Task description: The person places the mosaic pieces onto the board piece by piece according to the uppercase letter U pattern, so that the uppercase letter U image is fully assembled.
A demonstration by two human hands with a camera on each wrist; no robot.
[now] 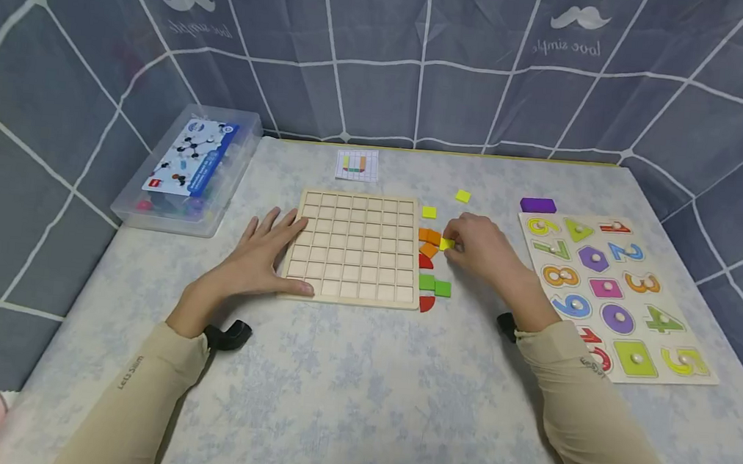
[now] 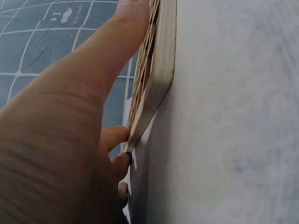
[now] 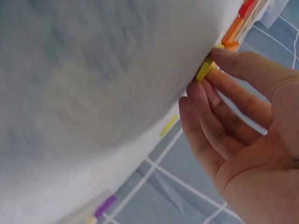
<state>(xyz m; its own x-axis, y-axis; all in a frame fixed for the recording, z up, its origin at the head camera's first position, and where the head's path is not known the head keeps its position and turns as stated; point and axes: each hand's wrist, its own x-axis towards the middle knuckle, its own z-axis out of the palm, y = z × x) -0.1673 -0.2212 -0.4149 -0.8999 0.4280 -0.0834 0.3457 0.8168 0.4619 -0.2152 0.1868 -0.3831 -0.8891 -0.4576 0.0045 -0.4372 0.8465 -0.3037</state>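
Observation:
A wooden grid board (image 1: pixel 357 249) with square cells lies in the middle of the table. My left hand (image 1: pixel 252 262) rests on its left side, fingers spread and thumb at the near left corner; the left wrist view shows the thumb (image 2: pixel 100 51) along the board's edge. Right of the board, my right hand (image 1: pixel 485 251) pinches a yellow square tile (image 3: pixel 204 69) between thumb and fingers, low at the tabletop. Beside it lie orange tiles (image 1: pixel 429 250), green square tiles (image 1: pixel 435 285), a red rounded piece (image 1: pixel 427 305) and another yellow tile (image 1: pixel 429 212).
A pattern card (image 1: pixel 357 165) lies behind the board. One more yellow tile (image 1: pixel 463 196) and a purple block (image 1: pixel 537 205) sit farther back. At the right is a number-and-shape puzzle board (image 1: pixel 582 280); at the left, a clear plastic box (image 1: pixel 184 171). Grey curtain (image 1: pixel 383 100) surrounds the table.

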